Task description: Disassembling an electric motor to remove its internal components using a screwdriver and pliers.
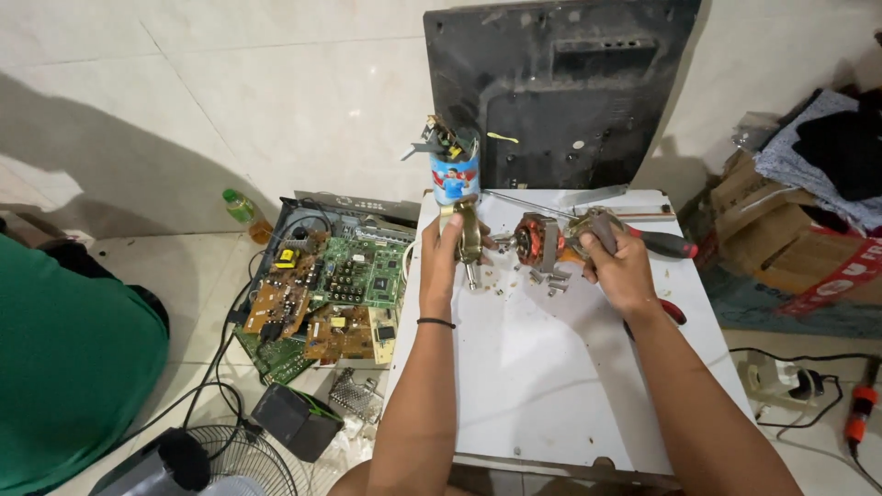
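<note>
Pale floor tiles surrounded a low white table [551, 367], with a black panel [560, 83] leaning against the wall at its far edge. Near the table's far edge, the left hand [446, 253] gripped a brass-coloured metal bracket [469, 234], fingers curled closed around it and its shaft pointing down toward the tabletop. The right hand [617, 266] was closed around the housing end of a small electric motor [542, 241], whose copper windings showed between the two hands. The motor was held just above the table's far half. Small metal spacers [551, 280] lay loose on the table beneath the motor. A red-handled screwdriver [657, 241] lay toward the far right corner, beyond the right hand. A can of tools [454, 170] stood at the far left corner. Off the left edge, circuit boards [322, 294] lay on the floor.
</note>
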